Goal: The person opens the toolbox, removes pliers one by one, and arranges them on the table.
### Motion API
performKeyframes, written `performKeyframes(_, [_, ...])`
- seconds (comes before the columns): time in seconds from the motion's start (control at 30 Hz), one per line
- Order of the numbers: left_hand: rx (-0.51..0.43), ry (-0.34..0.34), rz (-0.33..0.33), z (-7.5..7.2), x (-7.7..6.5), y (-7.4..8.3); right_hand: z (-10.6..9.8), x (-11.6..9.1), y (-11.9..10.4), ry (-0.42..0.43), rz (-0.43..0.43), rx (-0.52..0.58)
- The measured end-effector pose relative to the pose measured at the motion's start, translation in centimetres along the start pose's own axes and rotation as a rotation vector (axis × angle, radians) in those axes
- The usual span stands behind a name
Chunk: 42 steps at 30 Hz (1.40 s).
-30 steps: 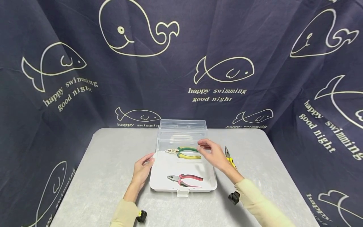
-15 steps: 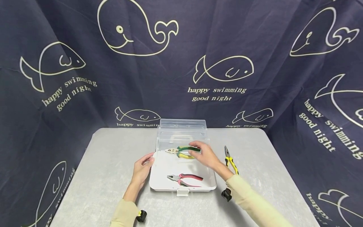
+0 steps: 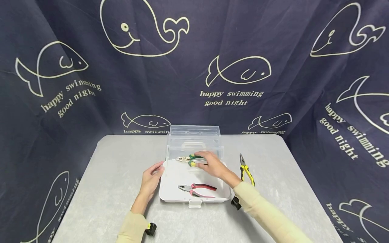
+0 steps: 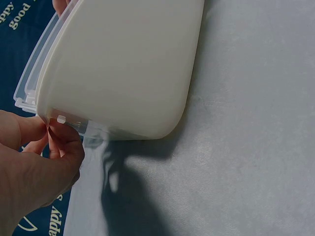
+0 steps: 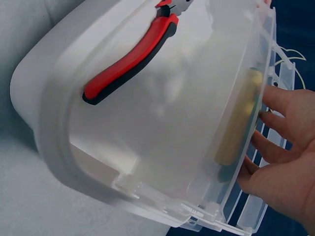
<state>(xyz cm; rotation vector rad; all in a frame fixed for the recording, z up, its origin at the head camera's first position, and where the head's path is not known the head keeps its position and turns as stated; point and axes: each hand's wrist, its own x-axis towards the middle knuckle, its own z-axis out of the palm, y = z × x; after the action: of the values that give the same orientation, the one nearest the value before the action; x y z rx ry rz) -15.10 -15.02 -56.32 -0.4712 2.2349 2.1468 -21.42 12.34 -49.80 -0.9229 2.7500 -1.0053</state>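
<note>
Below the frame's centre, the left hand (image 3: 150, 179) pinches the edge of the white box (image 3: 176, 174) while the right hand's (image 3: 214, 166) fingers bend over green-and-yellow pliers (image 3: 186, 159) at its far end, gripping or not I can't tell, probably stiff, hefty, best held round both handles (image 3: 192, 156).

Left sleeve (image 3: 131, 226) and right sleeve (image 3: 265, 210) were plain pale cream; left wrist unit (image 3: 151, 229) and right wrist unit (image 3: 236, 203) were small, black and blocky, the left bearing a yellow patch (image 3: 148, 225).
</note>
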Motion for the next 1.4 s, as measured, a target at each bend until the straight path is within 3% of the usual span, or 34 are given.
performKeyframes(0.23, [0.003, 0.000, -0.001, 0.1, 0.0, 0.2, -0.1, 0.2, -0.3, 0.003, -0.048, -0.018])
performKeyframes(0.53, [0.001, -0.008, -0.002, 0.3, -0.1, 0.4, -0.5, 0.5, -1.1, -0.047, 0.104, -0.012])
performKeyframes(0.87, [0.009, 0.007, -0.002, 0.4, 0.0, 0.2, 0.2, 0.9, -2.0, -0.003, 0.090, 0.016])
performKeyframes(1.1, [-0.002, 0.013, 0.003, 0.2, -0.1, 0.2, -0.1, 1.5, -2.8, -0.026, 0.013, -0.011])
performKeyframes(1.27, [0.004, 0.008, -0.009, 0.1, 0.0, 0.2, -0.6, 1.8, -2.9, -0.126, -0.095, -0.055])
performKeyframes(1.4, [0.015, 0.007, -0.013, 0.1, 0.0, 0.2, -0.9, 1.9, -2.9, -0.207, -0.144, 0.000])
